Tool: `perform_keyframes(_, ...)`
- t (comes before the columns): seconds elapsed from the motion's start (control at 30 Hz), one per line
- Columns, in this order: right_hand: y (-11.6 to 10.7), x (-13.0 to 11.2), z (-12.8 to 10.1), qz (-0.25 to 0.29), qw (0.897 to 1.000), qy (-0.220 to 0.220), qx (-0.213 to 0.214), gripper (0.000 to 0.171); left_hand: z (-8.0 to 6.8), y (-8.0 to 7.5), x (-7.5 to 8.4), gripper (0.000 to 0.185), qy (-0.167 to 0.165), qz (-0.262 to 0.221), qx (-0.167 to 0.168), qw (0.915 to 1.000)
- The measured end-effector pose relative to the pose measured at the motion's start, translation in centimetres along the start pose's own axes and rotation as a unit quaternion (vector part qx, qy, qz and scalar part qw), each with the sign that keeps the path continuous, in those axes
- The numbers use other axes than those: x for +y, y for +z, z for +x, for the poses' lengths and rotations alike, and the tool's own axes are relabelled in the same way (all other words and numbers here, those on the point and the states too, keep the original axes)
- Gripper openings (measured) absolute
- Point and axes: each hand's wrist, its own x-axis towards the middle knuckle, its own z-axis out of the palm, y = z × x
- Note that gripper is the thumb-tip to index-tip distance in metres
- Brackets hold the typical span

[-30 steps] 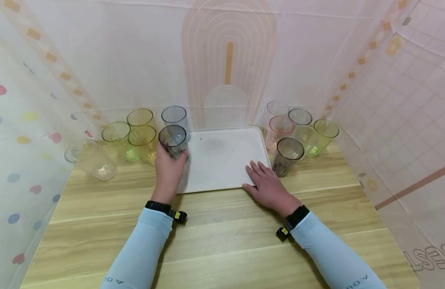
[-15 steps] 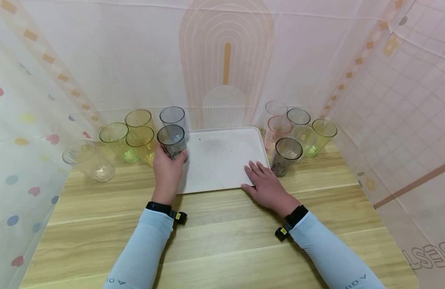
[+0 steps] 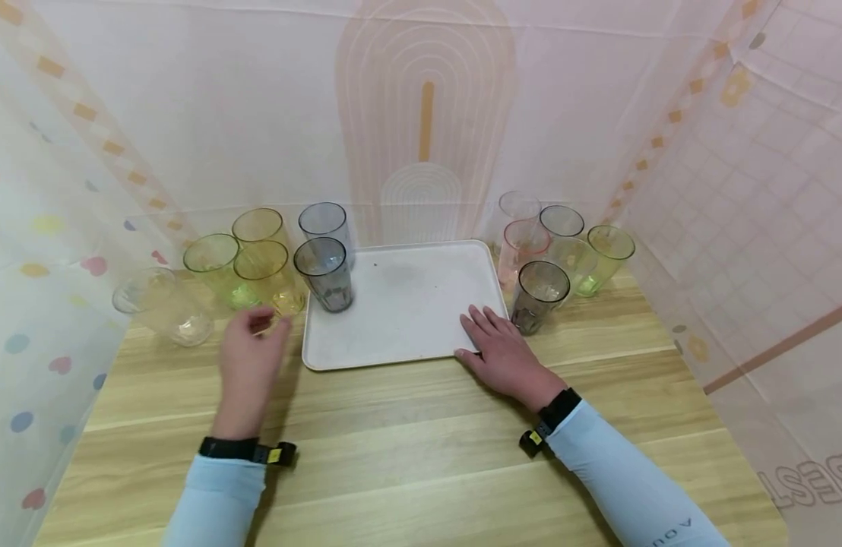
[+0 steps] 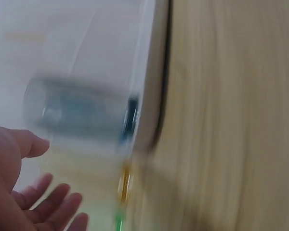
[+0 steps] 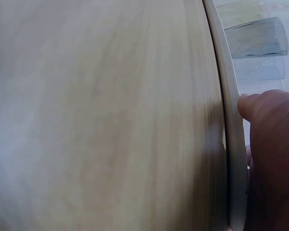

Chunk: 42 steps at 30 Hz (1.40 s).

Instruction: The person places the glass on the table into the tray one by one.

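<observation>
The left hand (image 3: 251,349) hangs over the surface (image 3: 407,448) with fingers loosely bent and the thumb standing apart from them, nothing between. Just past its fingertips is a yellow glass (image 3: 273,282). A gray glass (image 3: 330,285) stands upright on the white tray (image 3: 394,330), near its left edge; the left wrist view blurs it. The right hand (image 3: 499,355) lies flat, fingers spread over the tray's near right corner. A brown-gray glass (image 3: 536,300) stands just beside that hand, off the tray.

Farther out, behind the gray glass, is a bluish glass (image 3: 325,219); I can't tell whether it touches the tray. Leftward are a green glass (image 3: 219,266) and a clear glass (image 3: 164,304). A pink glass (image 3: 515,262) sits by the tray's right side, among others.
</observation>
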Motion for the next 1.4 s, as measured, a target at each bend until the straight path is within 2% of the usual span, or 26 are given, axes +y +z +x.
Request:
perform_keyframes(0.07, 0.2, 0.1, 0.1, 0.000, 1.000, -0.003, 0.002, 0.073, 0.6, -2.5, -1.1, 0.046, -0.020, 0.001, 0.072, 0.9972)
perform_keyframes(0.1, 0.3, 0.2, 0.1, -0.002, 1.000, -0.002, 0.001, 0.074, 0.9, -3.7, -1.6, 0.043, -0.025, -0.003, 0.116, 0.9929)
perform_keyframes(0.2, 0.4, 0.2, 0.1, -0.004, 1.000, -0.001, 0.000, 0.074, 2.1, -7.1, -2.6, 0.041, -0.030, -0.027, 0.235, 0.9713)
perform_keyframes(0.27, 0.3, 0.2, 0.1, -0.006, 1.000, 0.001, -0.002, 0.073, 2.8, -8.9, -2.9, 0.053, -0.036, -0.033, 0.262, 0.9639)
perform_keyframes(0.33, 0.1, 0.0, 0.0, -0.005, 1.000, 0.000, -0.001, 0.072, 3.4, -10.0, -3.1, 0.072, -0.045, -0.043, 0.248, 0.9667)
perform_keyframes(0.47, -0.2, -0.3, 0.1, -0.009, 1.000, 0.002, -0.006, 0.072, 4.6, -11.1, -3.7, 0.109, -0.095, -0.068, 0.160, 0.9803)
perform_keyframes(0.53, -0.3, -0.4, 0.1, -0.013, 1.000, 0.003, -0.009, 0.073, 5.2, -11.2, -4.2, 0.119, -0.120, -0.086, 0.120, 0.9817)
perform_keyframes(0.63, -0.4, -0.5, 0.1, -0.013, 1.000, 0.005, -0.010, 0.073, 6.2, -10.8, -5.1, 0.126, -0.122, -0.109, 0.092, 0.9822)
perform_keyframes(0.77, -0.4, -0.5, 0.1, -0.012, 1.000, 0.007, -0.012, 0.073, 7.1, -10.1, -5.8, 0.125, -0.103, -0.125, 0.078, 0.9836)
perform_keyframes(0.83, -0.3, -0.4, 0.1, -0.013, 1.000, 0.007, -0.011, 0.073, 7.3, -9.9, -5.9, 0.119, -0.101, -0.111, 0.076, 0.9857)
perform_keyframes(1.0, -0.1, -0.3, 0.1, -0.015, 1.000, 0.007, -0.012, 0.073, 7.3, -9.7, -5.8, 0.101, -0.117, -0.073, 0.078, 0.9874)
perform_keyframes(1.1, 0.0, -0.3, 0.1, -0.014, 1.000, 0.008, -0.013, 0.073, 7.1, -9.7, -5.7, 0.097, -0.119, -0.068, 0.080, 0.9873)
perform_keyframes(1.27, -0.1, -0.2, 0.1, -0.016, 1.000, 0.007, -0.011, 0.073, 6.2, -9.7, -5.2, 0.099, -0.125, -0.074, 0.069, 0.9870)
perform_keyframes(1.4, -0.2, -0.2, 0.1, -0.018, 1.000, 0.006, -0.008, 0.073, 4.9, -9.2, -4.5, 0.097, -0.103, -0.066, 0.059, 0.9908)
